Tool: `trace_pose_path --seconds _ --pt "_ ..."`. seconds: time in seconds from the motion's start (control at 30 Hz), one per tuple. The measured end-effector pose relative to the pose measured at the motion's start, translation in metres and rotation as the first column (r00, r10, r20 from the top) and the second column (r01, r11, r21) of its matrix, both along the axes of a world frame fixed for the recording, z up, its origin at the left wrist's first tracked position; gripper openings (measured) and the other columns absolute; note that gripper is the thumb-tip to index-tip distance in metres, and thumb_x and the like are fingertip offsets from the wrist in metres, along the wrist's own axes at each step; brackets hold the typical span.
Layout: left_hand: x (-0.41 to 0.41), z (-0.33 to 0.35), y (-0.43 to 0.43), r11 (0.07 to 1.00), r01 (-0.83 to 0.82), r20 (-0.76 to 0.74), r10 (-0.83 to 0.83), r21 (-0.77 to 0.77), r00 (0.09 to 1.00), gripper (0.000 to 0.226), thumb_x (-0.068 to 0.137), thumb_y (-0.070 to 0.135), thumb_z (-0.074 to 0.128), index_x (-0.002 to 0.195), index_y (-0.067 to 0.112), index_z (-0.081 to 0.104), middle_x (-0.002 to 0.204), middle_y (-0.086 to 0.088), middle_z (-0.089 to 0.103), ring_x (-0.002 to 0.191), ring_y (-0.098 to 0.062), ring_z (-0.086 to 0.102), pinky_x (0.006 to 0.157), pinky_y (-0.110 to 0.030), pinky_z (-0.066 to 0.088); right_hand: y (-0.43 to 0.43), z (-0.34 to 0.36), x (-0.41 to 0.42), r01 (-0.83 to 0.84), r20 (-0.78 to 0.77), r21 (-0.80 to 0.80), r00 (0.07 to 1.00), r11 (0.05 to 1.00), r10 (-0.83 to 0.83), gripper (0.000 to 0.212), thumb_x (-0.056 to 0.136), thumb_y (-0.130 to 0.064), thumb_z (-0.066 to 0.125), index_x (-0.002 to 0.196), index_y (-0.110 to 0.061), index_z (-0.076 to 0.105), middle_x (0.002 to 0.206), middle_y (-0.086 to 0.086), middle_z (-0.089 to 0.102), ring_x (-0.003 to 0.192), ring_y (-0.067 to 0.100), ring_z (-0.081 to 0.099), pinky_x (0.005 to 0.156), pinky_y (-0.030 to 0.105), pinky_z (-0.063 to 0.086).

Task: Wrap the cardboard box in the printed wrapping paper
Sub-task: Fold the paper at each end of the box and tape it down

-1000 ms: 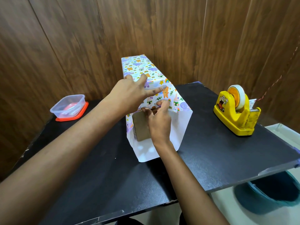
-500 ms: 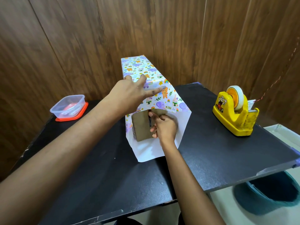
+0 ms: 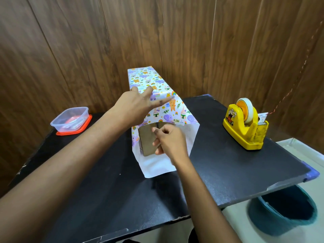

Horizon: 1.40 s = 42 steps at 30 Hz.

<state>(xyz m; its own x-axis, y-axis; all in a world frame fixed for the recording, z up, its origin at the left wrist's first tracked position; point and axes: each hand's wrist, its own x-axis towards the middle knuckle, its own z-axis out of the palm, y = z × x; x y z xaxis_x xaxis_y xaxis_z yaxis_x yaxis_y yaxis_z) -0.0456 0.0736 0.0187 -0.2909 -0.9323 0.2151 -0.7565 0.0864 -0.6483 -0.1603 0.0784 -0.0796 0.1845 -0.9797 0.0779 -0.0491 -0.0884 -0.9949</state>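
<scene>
A long cardboard box lies end-on to me on the black table (image 3: pixel 228 163), its bare brown end (image 3: pixel 146 141) facing me. Printed wrapping paper (image 3: pixel 149 79) with cartoon animals covers its top and sides. The paper overhangs the near end, and its white inside (image 3: pixel 157 165) lies on the table. My left hand (image 3: pixel 135 106) rests flat on top of the paper, fingers spread. My right hand (image 3: pixel 171 140) hovers just in front of the bare end, slightly blurred, fingers curled with nothing visible in them.
A yellow tape dispenser (image 3: pixel 245 127) with a roll of tape stands at the right of the table. A clear plastic container (image 3: pixel 70 118) on an orange lid sits at the back left. A dark teal bucket (image 3: pixel 284 213) is on the floor below the table's right corner. Wood panelling stands behind.
My right hand dropped from the paper's top front edge to in front of the box's bare end, then drew slightly back. My left hand stayed flat on top.
</scene>
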Motion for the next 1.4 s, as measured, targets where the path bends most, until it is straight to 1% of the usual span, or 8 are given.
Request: trace_pose_path --seconds 0.23,0.53,0.7,0.8,0.87,1.0,1.27,1.4 --pt "0.014 -0.007 -0.002 0.997 0.007 -0.138 -0.017 -0.079 0.99 0.103 0.086 0.017 0.055 0.136 0.038 -0.032 0.135 -0.002 0.033 0.089 -0.025 0.038 0.047 -0.027 0.028 -0.037 0.042 -0.06 0.364 -0.035 -0.326 0.918 0.873 -0.395 0.029 0.089 -0.026 0.053 0.073 -0.003 0.06 0.07 0.006 0.067 0.067 0.022 0.06 0.065 0.037 0.047" --pt "0.082 -0.032 0.034 0.986 -0.089 -0.566 -0.005 -0.138 0.825 0.109 0.08 0.019 0.069 0.14 0.03 -0.021 0.14 -0.001 0.032 0.101 -0.032 0.047 0.075 -0.041 0.046 -0.093 -0.025 -0.045 -0.154 -0.088 0.486 0.971 0.86 0.224 0.048 0.096 -0.046 0.042 0.082 -0.005 0.061 0.075 0.01 0.061 0.065 0.019 0.055 0.065 0.03 0.046" --pt "0.104 -0.056 0.05 0.976 -0.135 -0.875 -0.086 -0.17 0.476 0.085 0.081 0.015 0.068 0.149 0.019 0.018 0.135 -0.002 0.035 0.119 -0.022 0.044 0.092 -0.031 0.039 -0.08 -0.02 -0.025 -0.424 0.264 0.521 0.906 0.741 0.332 0.03 0.095 -0.032 0.05 0.096 -0.008 0.068 0.089 0.008 0.071 0.075 0.019 0.068 0.068 0.028 0.054" --pt "0.105 -0.069 0.061 0.979 -0.127 -0.983 -0.172 -0.162 -0.067 0.064 0.08 0.014 0.062 0.138 0.021 0.037 0.135 0.001 0.042 0.127 -0.015 0.041 0.102 -0.031 0.038 -0.075 0.008 -0.031 -0.449 0.377 0.421 0.877 0.788 0.299 0.03 0.097 -0.023 0.047 0.086 -0.004 0.068 0.077 0.009 0.073 0.064 0.017 0.07 0.059 0.026 0.056" --pt "0.094 -0.077 0.069 0.972 -0.111 -0.893 -0.236 -0.209 -0.384 0.049 0.084 0.004 0.054 0.129 0.019 0.044 0.127 0.0 0.052 0.119 -0.016 0.051 0.092 -0.027 0.046 -0.076 0.037 -0.041 -0.42 0.351 0.322 0.885 0.849 0.305 0.031 0.098 -0.021 0.043 0.083 -0.005 0.065 0.068 0.006 0.072 0.06 0.016 0.068 0.064 0.029 0.053" --pt "0.055 -0.099 0.076 0.966 -0.132 -0.724 -0.254 -0.223 -0.642 0.035 0.09 -0.002 0.036 0.118 0.016 0.047 0.114 0.0 0.061 0.09 -0.008 0.06 0.066 -0.015 0.049 -0.085 0.086 -0.064 -0.317 0.118 0.213 0.947 0.924 0.298 0.024 0.096 -0.024 0.05 0.1 -0.006 0.065 0.085 0.005 0.071 0.079 0.02 0.066 0.072 0.033 0.052" --pt "0.014 -0.126 0.071 0.976 -0.109 -0.296 -0.163 -0.191 -0.941 0.036 0.098 0.037 0.035 0.118 0.017 0.055 0.112 0.005 0.065 0.098 -0.024 0.061 0.084 -0.034 0.046 -0.078 0.114 -0.085 -0.335 0.039 0.144 0.942 0.931 0.333 0.041 0.094 -0.039 0.049 0.112 -0.006 0.066 0.11 0.012 0.069 0.095 0.023 0.067 0.087 0.036 0.051" --pt "-0.005 -0.145 0.053 0.999 -0.012 0.05 -0.009 -0.053 -0.999 0.047 0.095 0.051 0.03 0.118 0.018 0.055 0.119 -0.004 0.06 0.111 -0.038 0.055 0.096 -0.046 0.04 -0.056 0.167 -0.061 -0.392 -0.268 0.025 0.883 0.919 0.385 0.035 0.094 -0.04 0.051 0.103 -0.014 0.073 0.107 0.004 0.071 0.097 0.018 0.067 0.089 0.031 0.052"
